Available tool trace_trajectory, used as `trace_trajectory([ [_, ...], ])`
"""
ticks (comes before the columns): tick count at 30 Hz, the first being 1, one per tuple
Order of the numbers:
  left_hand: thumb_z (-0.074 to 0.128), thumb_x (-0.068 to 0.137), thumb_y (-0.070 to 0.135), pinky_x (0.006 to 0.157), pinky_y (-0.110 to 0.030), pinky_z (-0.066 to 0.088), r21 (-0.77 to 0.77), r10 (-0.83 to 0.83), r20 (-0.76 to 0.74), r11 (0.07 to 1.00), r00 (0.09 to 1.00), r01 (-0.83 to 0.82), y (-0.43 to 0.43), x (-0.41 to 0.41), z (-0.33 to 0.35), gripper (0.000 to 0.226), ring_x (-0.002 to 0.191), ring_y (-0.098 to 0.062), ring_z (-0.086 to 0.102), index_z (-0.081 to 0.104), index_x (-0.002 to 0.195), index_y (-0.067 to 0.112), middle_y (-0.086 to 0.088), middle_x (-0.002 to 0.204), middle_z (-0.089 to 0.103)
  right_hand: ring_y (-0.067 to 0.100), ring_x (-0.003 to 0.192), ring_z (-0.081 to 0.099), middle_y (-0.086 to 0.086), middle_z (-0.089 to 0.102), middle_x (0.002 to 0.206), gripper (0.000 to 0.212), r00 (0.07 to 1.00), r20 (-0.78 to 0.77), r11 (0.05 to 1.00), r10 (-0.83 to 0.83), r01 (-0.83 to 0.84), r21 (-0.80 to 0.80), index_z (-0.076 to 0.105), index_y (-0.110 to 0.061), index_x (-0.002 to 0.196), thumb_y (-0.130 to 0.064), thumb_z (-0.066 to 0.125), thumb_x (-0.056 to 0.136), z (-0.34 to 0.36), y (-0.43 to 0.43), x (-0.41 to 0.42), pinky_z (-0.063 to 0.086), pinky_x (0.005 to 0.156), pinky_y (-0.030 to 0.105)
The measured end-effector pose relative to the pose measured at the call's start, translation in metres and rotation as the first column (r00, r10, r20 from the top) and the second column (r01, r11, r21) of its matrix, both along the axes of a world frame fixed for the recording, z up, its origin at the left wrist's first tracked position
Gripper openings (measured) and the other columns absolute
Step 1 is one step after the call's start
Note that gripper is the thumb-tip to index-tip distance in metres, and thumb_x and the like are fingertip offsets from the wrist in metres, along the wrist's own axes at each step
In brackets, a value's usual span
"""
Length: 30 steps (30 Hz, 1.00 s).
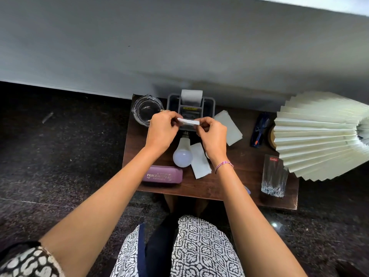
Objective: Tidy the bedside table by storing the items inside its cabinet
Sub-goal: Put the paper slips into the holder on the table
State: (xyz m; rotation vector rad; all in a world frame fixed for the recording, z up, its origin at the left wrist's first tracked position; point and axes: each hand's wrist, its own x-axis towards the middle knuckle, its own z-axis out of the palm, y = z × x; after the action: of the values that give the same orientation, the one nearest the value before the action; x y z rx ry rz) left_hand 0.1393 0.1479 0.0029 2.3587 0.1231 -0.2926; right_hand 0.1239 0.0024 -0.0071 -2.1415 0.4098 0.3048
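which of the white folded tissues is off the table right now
The small folded tissue pinched between the left hand and right hand, above the grey organizer. The other two tissues lie flat on the tabletop.

"cello" on the glass tumbler (273, 176); "prince" heads the purple case (162, 175).

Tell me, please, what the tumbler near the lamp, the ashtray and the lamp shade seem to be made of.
The tumbler looks like clear cut glass: see-through, with ribbed facets. The ashtray also seems to be thick clear glass, since the dark table shows through it. The lamp shade appears to be cream pleated paper or stiff fabric with a matte finish; the picture cannot tell which.
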Motion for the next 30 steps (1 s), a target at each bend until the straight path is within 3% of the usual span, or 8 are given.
trace_trajectory([
  [10, 0.071, 0.080, 0.013, 0.078, -0.034, 0.056, -0.008, 0.007, 0.036, 1.000, 0.999, -0.007, 0.000, -0.008, 0.002, 0.018, 0.076, -0.013, 0.065, 0.072, 0.098, 0.011, -0.004, 0.089, 0.070, 0.017, 0.078, 0.066, 0.005, 0.067, 0.082, 0.025, 1.000, -0.022, 0.999, -0.015, 0.016, 0.044, 0.065, -0.011, 0.112, -0.012, 0.065, 0.086, 0.004, -0.003, -0.003, 0.058, 0.079, 0.031],
  [14, 0.071, 0.080, 0.017, 0.076, -0.032, 0.056, -0.016, 0.063, 0.057, 0.998, 0.996, -0.062, 0.000, -0.020, 0.006, 0.018, 0.074, -0.013, 0.063, 0.070, 0.097, 0.011, -0.001, 0.085, 0.069, 0.018, 0.074, 0.066, 0.004, 0.064, 0.075, 0.024, 0.997, 0.020, 0.993, -0.073, 0.071, 0.098, 0.064, -0.014, 0.110, -0.012, 0.066, 0.086, 0.009, -0.007, -0.013, 0.057, 0.073, 0.026],
  [18, 0.069, 0.082, 0.019, 0.073, -0.034, 0.055, -0.012, 0.101, 0.043, 0.995, 0.994, -0.101, -0.005, -0.040, 0.008, 0.010, 0.071, -0.012, 0.063, 0.071, 0.088, 0.012, 0.001, 0.084, 0.069, 0.009, 0.068, 0.061, -0.006, 0.060, 0.071, 0.017, 0.991, 0.073, 0.992, -0.111, 0.106, 0.072, 0.067, -0.019, 0.103, -0.014, 0.065, 0.086, 0.012, -0.012, -0.033, 0.050, 0.064, 0.010],
  [21, 0.069, 0.081, 0.017, 0.072, -0.033, 0.054, -0.035, 0.145, -0.003, 0.989, 0.989, -0.145, -0.013, -0.057, 0.008, 0.007, 0.069, -0.012, 0.062, 0.071, 0.084, 0.011, 0.001, 0.081, 0.069, 0.009, 0.070, 0.060, -0.006, 0.062, 0.075, 0.014, 0.988, 0.078, 0.991, -0.131, 0.127, 0.047, 0.069, -0.017, 0.100, -0.014, 0.064, 0.086, 0.014, -0.016, -0.049, 0.049, 0.065, 0.012],
  [24, 0.069, 0.080, 0.013, 0.068, -0.014, 0.048, -0.064, 0.181, -0.061, 0.981, 0.982, -0.185, -0.025, -0.075, 0.007, 0.003, 0.062, -0.005, 0.058, 0.071, 0.079, 0.011, 0.002, 0.079, 0.070, 0.013, 0.074, 0.062, 0.002, 0.067, 0.083, 0.013, 0.989, 0.076, 0.992, -0.127, 0.126, 0.014, 0.069, -0.014, 0.099, -0.014, 0.063, 0.088, 0.015, -0.019, -0.066, 0.051, 0.070, 0.021],
  [26, 0.069, 0.079, 0.012, 0.063, -0.003, 0.042, -0.099, 0.224, -0.121, 0.967, 0.967, -0.236, -0.035, -0.088, 0.007, 0.003, 0.059, 0.001, 0.056, 0.071, 0.077, 0.014, 0.005, 0.076, 0.069, 0.012, 0.075, 0.062, 0.004, 0.067, 0.089, 0.012, 0.987, 0.081, 0.991, -0.136, 0.136, 0.006, 0.070, -0.014, 0.097, -0.013, 0.061, 0.088, 0.014, -0.019, -0.077, 0.049, 0.069, 0.017],
  [28, 0.069, 0.080, 0.012, 0.063, -0.004, 0.045, -0.141, 0.248, -0.197, 0.950, 0.948, -0.278, -0.044, -0.102, 0.005, 0.004, 0.060, -0.002, 0.060, 0.072, 0.079, 0.013, 0.004, 0.076, 0.070, 0.009, 0.075, 0.060, 0.004, 0.065, 0.092, 0.013, 0.985, 0.090, 0.990, -0.144, 0.144, 0.001, 0.070, -0.013, 0.097, -0.011, 0.060, 0.089, 0.013, -0.020, -0.087, 0.044, 0.067, 0.008],
  [30, 0.068, 0.082, 0.012, 0.068, -0.017, 0.052, -0.169, 0.253, -0.276, 0.937, 0.927, -0.306, -0.054, -0.115, 0.002, 0.005, 0.064, -0.010, 0.065, 0.073, 0.082, 0.011, 0.000, 0.078, 0.072, 0.007, 0.077, 0.057, 0.004, 0.065, 0.092, 0.013, 0.986, 0.088, 0.989, -0.142, 0.144, -0.017, 0.070, -0.010, 0.097, -0.010, 0.059, 0.090, 0.011, -0.021, -0.099, 0.040, 0.066, 0.004],
])
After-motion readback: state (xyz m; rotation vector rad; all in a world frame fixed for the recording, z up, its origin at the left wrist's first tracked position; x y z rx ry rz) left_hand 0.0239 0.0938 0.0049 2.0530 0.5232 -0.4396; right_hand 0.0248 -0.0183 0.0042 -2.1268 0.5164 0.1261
